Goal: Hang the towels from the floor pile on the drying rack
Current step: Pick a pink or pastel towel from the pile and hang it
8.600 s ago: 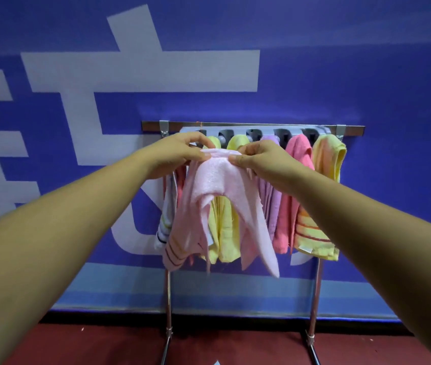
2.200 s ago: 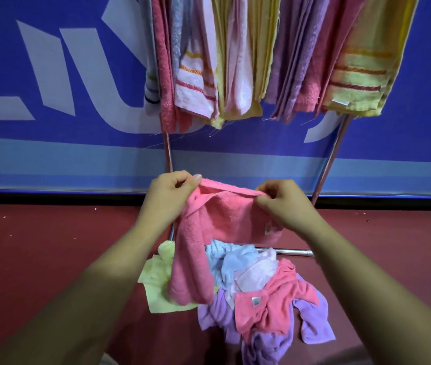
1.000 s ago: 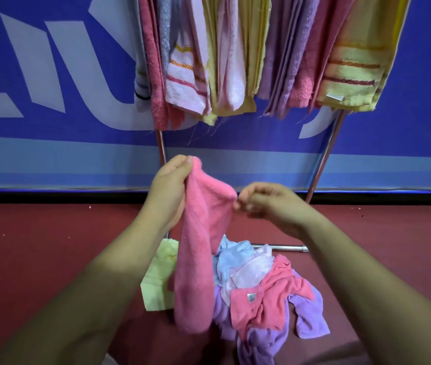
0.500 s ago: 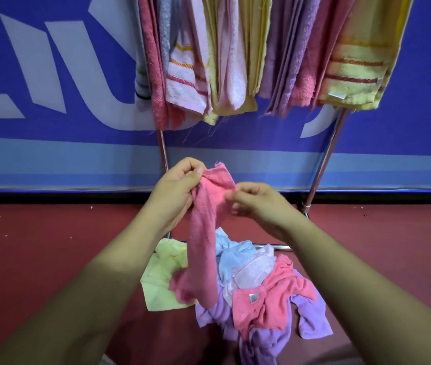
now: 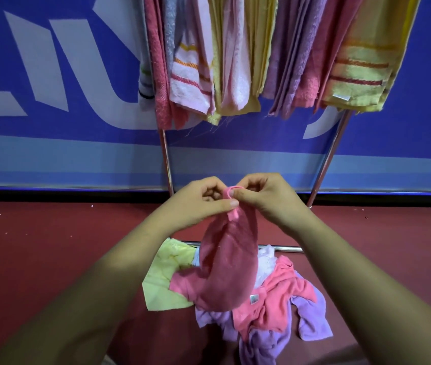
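both hands, left hand [image 5: 196, 204] and right hand [image 5: 267, 198], pinch the pink towel [image 5: 227, 262] at one bunched corner (above the floor pile [image 5: 267, 306]); bunched like this it may hang crumpled or slide off the drying rack [image 5: 165, 159]

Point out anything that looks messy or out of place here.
The floor pile is a crumpled heap against the drying rack's base bar. Both hands pinch the pink towel bunched at one point, so it hangs twisted, not spread.

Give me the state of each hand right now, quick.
Left hand: closed, pinching the top edge of the pink towel.
Right hand: closed, pinching the same edge of the pink towel.
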Demonstrator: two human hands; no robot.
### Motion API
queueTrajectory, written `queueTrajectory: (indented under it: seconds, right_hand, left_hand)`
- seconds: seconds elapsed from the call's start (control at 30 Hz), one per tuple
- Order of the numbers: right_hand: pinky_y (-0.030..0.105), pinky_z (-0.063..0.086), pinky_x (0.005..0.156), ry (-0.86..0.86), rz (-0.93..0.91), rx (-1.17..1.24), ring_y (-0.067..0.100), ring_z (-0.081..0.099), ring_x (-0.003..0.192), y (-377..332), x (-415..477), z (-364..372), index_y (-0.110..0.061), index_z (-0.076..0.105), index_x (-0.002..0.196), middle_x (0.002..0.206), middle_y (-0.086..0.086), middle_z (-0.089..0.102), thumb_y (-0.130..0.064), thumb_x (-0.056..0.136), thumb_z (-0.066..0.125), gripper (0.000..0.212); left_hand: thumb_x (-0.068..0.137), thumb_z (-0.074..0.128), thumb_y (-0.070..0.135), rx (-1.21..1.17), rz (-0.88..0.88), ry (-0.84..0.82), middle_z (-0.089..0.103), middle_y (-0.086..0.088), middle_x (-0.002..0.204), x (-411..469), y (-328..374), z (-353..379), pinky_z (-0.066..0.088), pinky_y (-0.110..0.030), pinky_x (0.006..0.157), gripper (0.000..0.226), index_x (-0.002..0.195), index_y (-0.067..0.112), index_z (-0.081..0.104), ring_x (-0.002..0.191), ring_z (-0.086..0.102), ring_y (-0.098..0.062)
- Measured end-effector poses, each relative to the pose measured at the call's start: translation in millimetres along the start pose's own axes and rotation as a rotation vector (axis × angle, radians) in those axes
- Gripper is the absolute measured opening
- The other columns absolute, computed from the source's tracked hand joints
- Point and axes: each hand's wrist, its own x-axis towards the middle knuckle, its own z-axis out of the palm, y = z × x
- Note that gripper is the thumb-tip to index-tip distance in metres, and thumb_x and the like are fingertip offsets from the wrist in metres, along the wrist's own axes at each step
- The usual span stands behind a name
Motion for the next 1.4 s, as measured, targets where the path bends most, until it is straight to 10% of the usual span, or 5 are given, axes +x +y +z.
queueTrajectory:
  seconds: [0.17,0.53,0.8,1.07,1.4]
  right_hand:
    - [0.017,0.041,0.056,-0.01,0.005,-0.07,0.005,0.053,0.06,0,0,-1,-0.004,0.072,0.078,0.066,-0.001,0.066,-0.018,0.082,0.082,0.018]
    - [0.026,0.04,0.054,-0.228,0.3,-0.945,0.011,0.049,0.056,48,10,-37,-0.02,0.06,0.058,0.058,-0.006,0.053,-0.031,0.071,0.086,0.032]
    - [0.024,0.037,0.046,-0.041,0.28,-0.752,0.014,0.049,0.043,33,10,-51,-0.002,0.06,0.069,0.049,0.0,0.051,-0.033,0.084,0.078,0.039]
    - [0.027,0.051,0.054,0.061,0.188,0.308,0.021,0.057,0.058,-1,3,-17,-0.012,0.056,0.125,0.069,0.01,0.063,0.002,0.093,0.063,0.035]
    - [0.03,0.059,0.077,-0.162,0.064,0.099,0.02,0.072,0.072,-10,-7,-2,0.008,0.064,0.095,0.08,0.018,0.075,0.006,0.089,0.066,0.007]
  left_hand:
    - [0.093,0.062,0.013,0.168,0.036,0.134,0.068,0.003,0.074,2,-3,-4,0.047,-0.037,0.074,0.012,0.09,0.019,0.072,0.07,0.058,-0.009]
    - [0.085,0.055,0.018,-0.426,-0.151,0.699,0.054,0.003,0.059,2,9,-23,0.04,-0.026,0.058,0.018,0.069,0.016,0.064,0.054,0.051,-0.009]
    - [0.094,0.061,0.021,-0.028,-0.123,0.719,0.064,-0.003,0.074,3,-24,-54,0.043,-0.027,0.066,0.022,0.08,0.005,0.068,0.068,0.054,-0.013]
    - [0.093,0.051,0.0,0.099,-0.017,0.419,0.046,-0.001,0.06,2,-17,-38,0.03,-0.025,0.05,0.024,0.095,0.023,0.058,0.052,0.038,-0.011]
    - [0.092,0.061,0.002,0.145,0.085,0.264,0.074,0.002,0.09,-4,0,-25,0.044,-0.02,0.074,0.019,0.09,0.015,0.075,0.08,0.059,-0.007]
